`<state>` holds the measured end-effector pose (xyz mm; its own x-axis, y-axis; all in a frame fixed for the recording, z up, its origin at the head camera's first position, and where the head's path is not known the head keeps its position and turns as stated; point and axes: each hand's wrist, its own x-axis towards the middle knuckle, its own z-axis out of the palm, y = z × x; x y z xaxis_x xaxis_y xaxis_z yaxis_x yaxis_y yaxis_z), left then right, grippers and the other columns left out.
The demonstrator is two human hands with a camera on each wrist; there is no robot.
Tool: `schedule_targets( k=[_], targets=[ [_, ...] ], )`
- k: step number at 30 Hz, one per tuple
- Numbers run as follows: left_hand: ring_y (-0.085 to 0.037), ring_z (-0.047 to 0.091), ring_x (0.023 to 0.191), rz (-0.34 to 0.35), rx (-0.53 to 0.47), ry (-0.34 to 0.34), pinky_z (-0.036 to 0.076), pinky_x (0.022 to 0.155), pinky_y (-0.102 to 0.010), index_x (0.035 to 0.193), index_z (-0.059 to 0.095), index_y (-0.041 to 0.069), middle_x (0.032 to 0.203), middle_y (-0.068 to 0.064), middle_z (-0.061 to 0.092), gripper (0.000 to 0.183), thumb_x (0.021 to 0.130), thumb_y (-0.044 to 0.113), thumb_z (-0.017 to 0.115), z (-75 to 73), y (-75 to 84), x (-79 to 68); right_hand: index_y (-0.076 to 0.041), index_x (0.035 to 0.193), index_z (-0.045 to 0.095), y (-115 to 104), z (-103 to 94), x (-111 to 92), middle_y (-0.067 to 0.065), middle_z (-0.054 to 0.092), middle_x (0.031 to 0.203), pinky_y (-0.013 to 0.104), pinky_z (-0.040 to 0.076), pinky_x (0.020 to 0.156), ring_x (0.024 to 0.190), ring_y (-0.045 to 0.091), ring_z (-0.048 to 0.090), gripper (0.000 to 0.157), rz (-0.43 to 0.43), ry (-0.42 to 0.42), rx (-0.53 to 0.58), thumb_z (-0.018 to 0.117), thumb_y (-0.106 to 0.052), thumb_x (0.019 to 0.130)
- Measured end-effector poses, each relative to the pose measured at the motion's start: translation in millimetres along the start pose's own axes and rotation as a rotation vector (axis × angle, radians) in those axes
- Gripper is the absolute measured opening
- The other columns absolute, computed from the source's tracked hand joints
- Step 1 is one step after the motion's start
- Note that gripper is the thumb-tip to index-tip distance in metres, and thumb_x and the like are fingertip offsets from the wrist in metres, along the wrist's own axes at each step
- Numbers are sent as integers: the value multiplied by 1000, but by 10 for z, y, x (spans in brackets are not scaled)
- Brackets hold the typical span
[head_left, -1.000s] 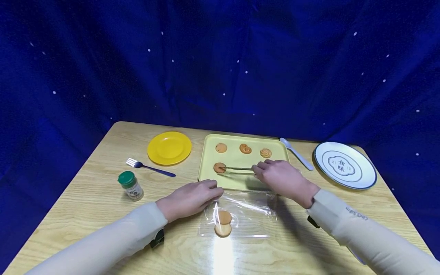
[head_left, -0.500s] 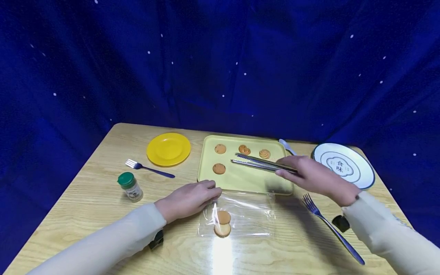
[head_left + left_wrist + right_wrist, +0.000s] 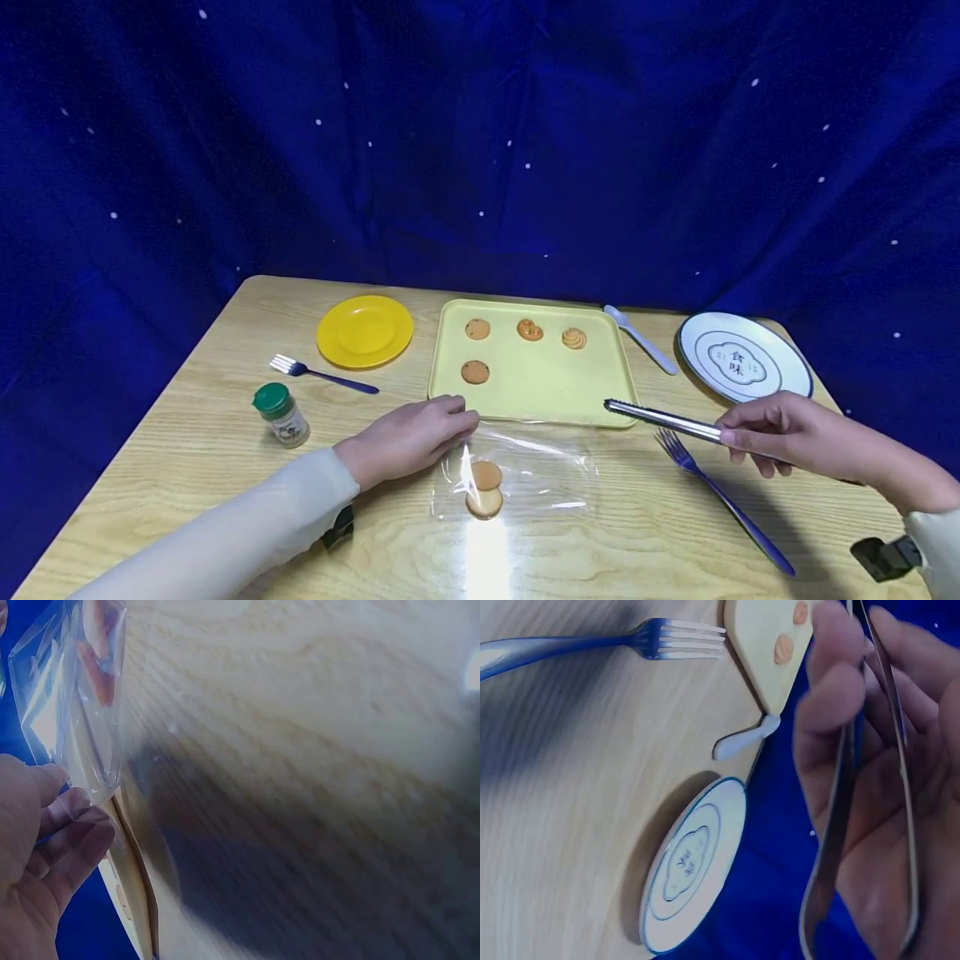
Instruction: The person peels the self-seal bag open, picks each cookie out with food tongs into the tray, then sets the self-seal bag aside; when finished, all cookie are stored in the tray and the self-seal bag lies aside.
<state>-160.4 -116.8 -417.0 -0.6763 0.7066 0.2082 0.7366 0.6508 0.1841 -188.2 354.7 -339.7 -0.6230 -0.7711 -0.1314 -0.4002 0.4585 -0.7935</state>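
Note:
My right hand (image 3: 802, 437) grips metal tongs (image 3: 667, 419), whose tips point left near the front right corner of the pale yellow tray (image 3: 540, 396); nothing sits between the tips. On that tray lie two round speckled cookies (image 3: 475, 372), a pretzel-shaped cookie (image 3: 529, 330) and a swirled cookie (image 3: 574, 338). In front of the tray a clear plastic bag (image 3: 540, 483) lies flat, with two overlapping round cookies (image 3: 484, 502) inside. At the bag's upper left corner is my left hand (image 3: 408, 442); in the left wrist view its fingers and thumb pinch the plastic (image 3: 94, 772).
To the left are a yellow plate (image 3: 365, 331), a fork (image 3: 330, 375) and a green-capped shaker (image 3: 281, 414). A white spoon (image 3: 641, 339) and a white plate (image 3: 742, 358) are at the back right. Another fork (image 3: 723, 500) lies below the tongs.
My right hand has drawn the tongs off the lower left cookie, back to the right and nearer to me; the cookie stays on the tray. My left hand keeps its place at the bag.

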Motion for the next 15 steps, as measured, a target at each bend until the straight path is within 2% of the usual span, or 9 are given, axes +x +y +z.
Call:
schedule_targets(
  k=[4,7,11,15],
  targets=[
    [-6,44,71,-14,-8,-5,44,62,-19,93,54,19,82,7,48,7,100,23,54,-1,-13,-7,-6,94,62,82,57,-8,14,58,70,25,42,37,47,14,53,23,6,-152,162,43,3,100],
    [-6,45,71,-16,-6,-4,45,63,-19,94,55,20,82,7,48,7,100,23,54,-4,-17,-4,-2,92,61,132,165,72,17,59,74,25,44,38,50,4,53,22,22,-226,241,42,1,101],
    [-6,46,71,-15,-3,-6,46,63,-20,95,55,19,82,7,50,6,100,23,54,-15,-7,1,-1,88,61,154,345,256,26,58,74,28,47,38,55,-2,56,22,40,-265,260,43,-4,102],
    [-5,46,71,-19,-6,-12,46,62,-20,95,55,19,82,7,50,5,99,22,54,-21,4,2,-1,86,61,115,502,493,30,57,73,31,46,37,53,0,55,25,55,-299,250,45,-10,103]
  ],
)
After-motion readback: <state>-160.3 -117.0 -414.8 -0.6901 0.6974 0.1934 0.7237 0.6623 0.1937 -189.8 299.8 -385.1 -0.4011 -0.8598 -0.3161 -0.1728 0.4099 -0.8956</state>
